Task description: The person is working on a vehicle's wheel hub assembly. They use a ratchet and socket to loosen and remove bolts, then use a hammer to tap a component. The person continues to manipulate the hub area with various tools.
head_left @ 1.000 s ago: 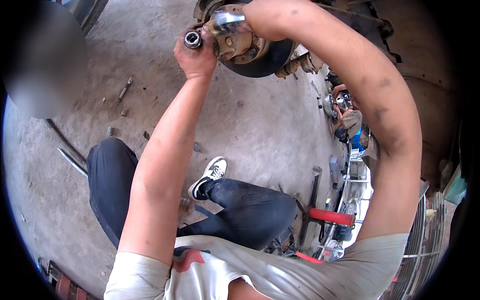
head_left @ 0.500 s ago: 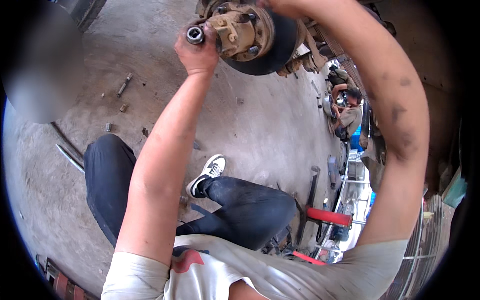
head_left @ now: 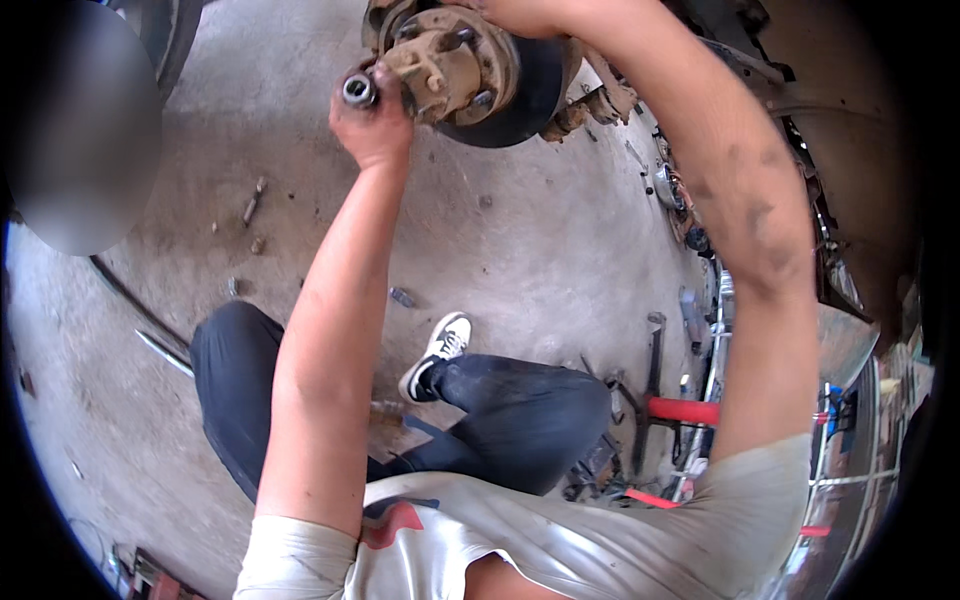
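Observation:
My left hand (head_left: 372,122) is closed around a metal socket (head_left: 358,91), whose round open end faces up. The hand is right beside the hub (head_left: 438,78), a dirty tan casting with bolts around its flange. Behind the hub is a dark brake disc (head_left: 532,95). My right hand (head_left: 515,14) lies at the hub's far side, against the top edge of the picture. Its fingers are mostly cut off, so I cannot see what they grip, if anything.
A metal tool (head_left: 254,202) and small parts lie on the concrete floor left of my arm. A curved hose (head_left: 130,297) lies at far left. At right are a red bar (head_left: 682,410) and long steel tools (head_left: 654,375). A blurred shape (head_left: 85,130) covers the upper left.
The view has shifted, so the hub and both arms appear farther left. My left hand keeps its hold on the socket beside the hub. A co-worker seen at right before is now hidden.

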